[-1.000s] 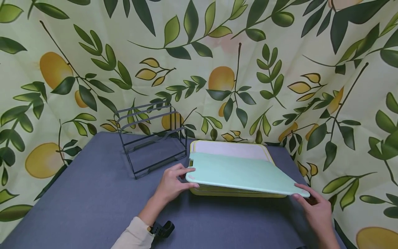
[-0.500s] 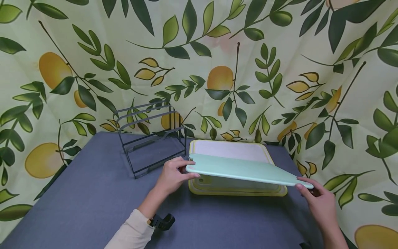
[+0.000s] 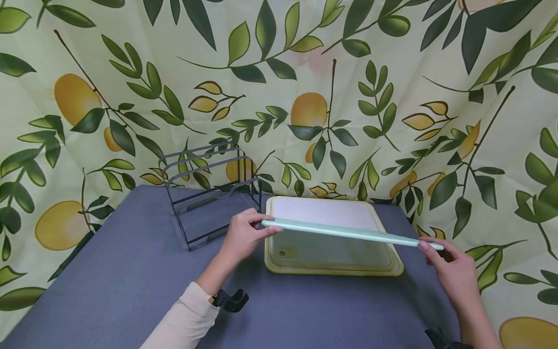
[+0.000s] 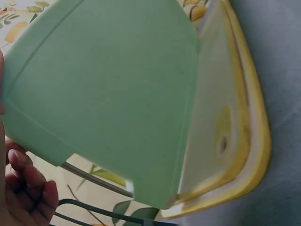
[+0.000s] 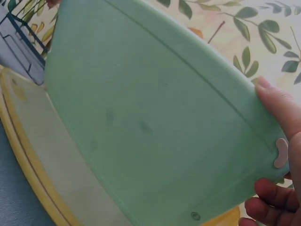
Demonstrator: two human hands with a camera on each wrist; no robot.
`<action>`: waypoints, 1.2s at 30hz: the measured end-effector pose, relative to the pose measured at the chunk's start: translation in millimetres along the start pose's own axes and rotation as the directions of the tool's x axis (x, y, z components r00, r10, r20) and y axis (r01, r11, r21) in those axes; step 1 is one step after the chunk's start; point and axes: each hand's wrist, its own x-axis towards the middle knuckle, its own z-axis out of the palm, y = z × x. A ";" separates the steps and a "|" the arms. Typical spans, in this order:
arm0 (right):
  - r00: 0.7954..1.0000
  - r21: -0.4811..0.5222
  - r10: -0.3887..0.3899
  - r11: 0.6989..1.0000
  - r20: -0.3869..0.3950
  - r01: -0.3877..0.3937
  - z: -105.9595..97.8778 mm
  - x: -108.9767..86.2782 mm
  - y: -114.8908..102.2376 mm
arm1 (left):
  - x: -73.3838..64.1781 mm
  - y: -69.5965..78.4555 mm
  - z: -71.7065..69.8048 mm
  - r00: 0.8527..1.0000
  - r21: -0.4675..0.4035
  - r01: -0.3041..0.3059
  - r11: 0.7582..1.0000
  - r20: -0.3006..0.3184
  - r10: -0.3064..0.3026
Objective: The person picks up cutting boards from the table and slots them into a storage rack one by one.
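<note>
A mint-green cutting board (image 3: 340, 230) is held up by both hands, its near edge raised so that it shows almost edge-on in the head view. My left hand (image 3: 244, 235) pinches its left corner between thumb and fingers. At the right corner, my right hand (image 3: 455, 266) grips it the same way, thumb on the near side. The left wrist view shows the broad face of the green board (image 4: 108, 84) with a cut-out slot. Beneath it, yellow-rimmed whitish cutting boards (image 3: 322, 207) lie stacked flat; the green board's far edge is down close to them.
Left of the boards stands a black wire rack (image 3: 209, 234) with upright loops, close behind my left hand. A blue-grey cloth (image 3: 131, 281) covers the table. Behind hangs a curtain (image 3: 270, 160) printed with leaves and fruit.
Both hands have raised the green board's near edge, tilting it from a visible top face to nearly edge-on. More of the yellow-rimmed board beneath shows.
</note>
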 end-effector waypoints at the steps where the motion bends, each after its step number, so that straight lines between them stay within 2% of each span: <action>1: 1.000 0.005 0.001 1.000 0.006 -0.001 -0.6 2.1 -1.7 | 2.1 0.9 -0.2 1.000 0.013 0.009 1.000 0.002 -0.009; 5: 0.999 0.039 -0.001 0.999 0.036 0.000 -3.6 10.0 -7.3 | 9.7 4.7 -1.6 0.999 0.065 0.028 0.997 0.014 -0.029; 10: 0.998 0.034 0.003 0.999 0.062 -0.006 -6.6 16.3 -11.4 | 18.1 5.5 -3.3 0.999 0.086 0.003 0.996 0.048 -0.007; 15: 0.999 0.013 0.042 0.999 0.023 -0.043 -5.2 18.7 -14.3 | 25.3 3.8 -4.2 0.995 0.086 0.000 0.996 0.100 -0.009; 19: 0.999 -0.046 0.052 0.998 -0.012 -0.052 -2.1 22.4 -15.5 | 31.3 2.8 -4.2 0.995 0.096 -0.021 0.995 0.098 0.012; 22: 0.999 -0.063 0.046 0.997 0.004 -0.046 -0.4 27.1 -16.1 | 35.9 3.0 -4.5 0.996 0.099 -0.027 0.995 0.088 0.018; 25: 0.999 -0.028 0.020 0.999 0.031 -0.020 1.7 32.9 -15.0 | 40.1 4.0 -5.5 0.997 0.101 -0.018 0.995 0.082 0.010; 29: 0.999 0.076 -0.020 0.997 0.038 0.017 5.0 39.7 -10.6 | 45.0 6.3 -5.7 0.996 0.098 0.000 0.995 0.083 -0.008; 34: 0.999 0.256 -0.042 0.966 0.028 0.033 10.8 46.9 -4.5 | 50.0 9.6 -3.6 0.995 0.080 0.050 0.996 0.082 -0.057; 36: 0.998 0.282 -0.041 0.959 0.038 0.029 12.4 49.8 -2.3 | 51.9 11.3 -3.3 0.993 0.073 0.077 0.994 0.079 -0.082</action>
